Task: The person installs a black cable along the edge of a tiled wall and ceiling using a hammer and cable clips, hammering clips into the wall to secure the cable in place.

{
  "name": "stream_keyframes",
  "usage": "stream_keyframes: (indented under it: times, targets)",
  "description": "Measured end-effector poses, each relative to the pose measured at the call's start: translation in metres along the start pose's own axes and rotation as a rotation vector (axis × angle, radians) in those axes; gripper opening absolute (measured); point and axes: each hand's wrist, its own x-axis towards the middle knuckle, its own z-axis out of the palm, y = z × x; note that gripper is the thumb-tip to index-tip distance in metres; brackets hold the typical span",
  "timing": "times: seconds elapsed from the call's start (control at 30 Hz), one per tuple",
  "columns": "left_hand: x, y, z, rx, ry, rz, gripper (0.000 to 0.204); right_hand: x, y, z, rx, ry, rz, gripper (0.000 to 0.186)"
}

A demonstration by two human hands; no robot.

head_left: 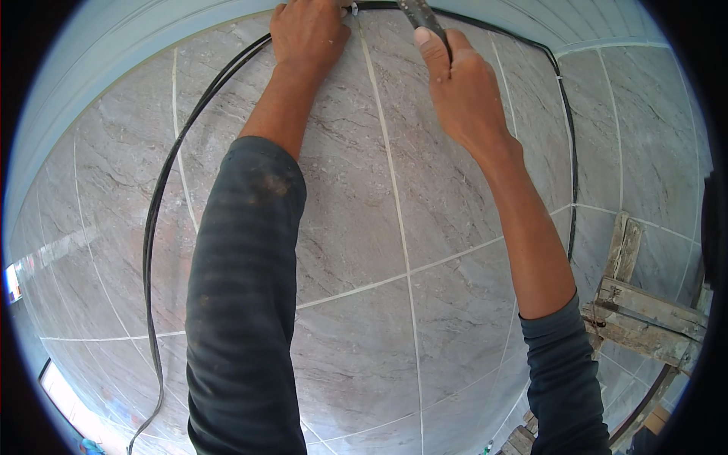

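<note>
A black cable (155, 205), doubled on the left side, runs along the top of a marbled tile wall (341, 197), just under the ceiling. My left hand (309, 34) is closed at this cable, its fingertips partly cut off by the upper picture edge. Beside those fingers a small white cable clip (353, 9) sits on the cable. To the right, my right hand (469, 87) grips a dark, speckled tool handle (425, 21), thumb along it. The tool's far end lies outside the picture, so its kind is hidden.
Pale ceiling panels (167, 30) meet the wall above. Another white clip (560, 76) holds the cable near the right corner, where it turns downward. A rough wooden frame (644, 318) stands at the lower right. The cable's left run hangs loosely downward.
</note>
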Motion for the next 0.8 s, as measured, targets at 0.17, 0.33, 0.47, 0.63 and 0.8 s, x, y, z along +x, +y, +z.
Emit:
stream_keyframes:
  times: [0.17, 0.33, 0.47, 0.63, 0.8]
  targets:
    - [0.000, 0.001, -0.003, 0.024, -0.072, 0.023, 0.021, 0.003, -0.005, -0.017, 0.216, 0.208, -0.226, 0.053]
    - [-0.001, 0.006, -0.012, -0.048, -0.082, 0.002, 0.018, 0.022, -0.024, -0.033, 0.538, 0.291, -0.279, 0.032]
    - [0.001, 0.008, -0.014, -0.084, -0.122, -0.017, 0.020, 0.047, -0.016, -0.028, 0.525, 0.327, -0.395, 0.030]
    - [-0.002, 0.009, -0.017, -0.078, -0.094, 0.000, 0.025, 0.074, -0.016, 0.002, 0.584, 0.376, -0.452, 0.029]
    - [-0.001, 0.011, -0.022, -0.087, -0.157, -0.036, 0.026, 0.087, -0.024, 0.020, 0.664, 0.392, -0.385, 0.029]
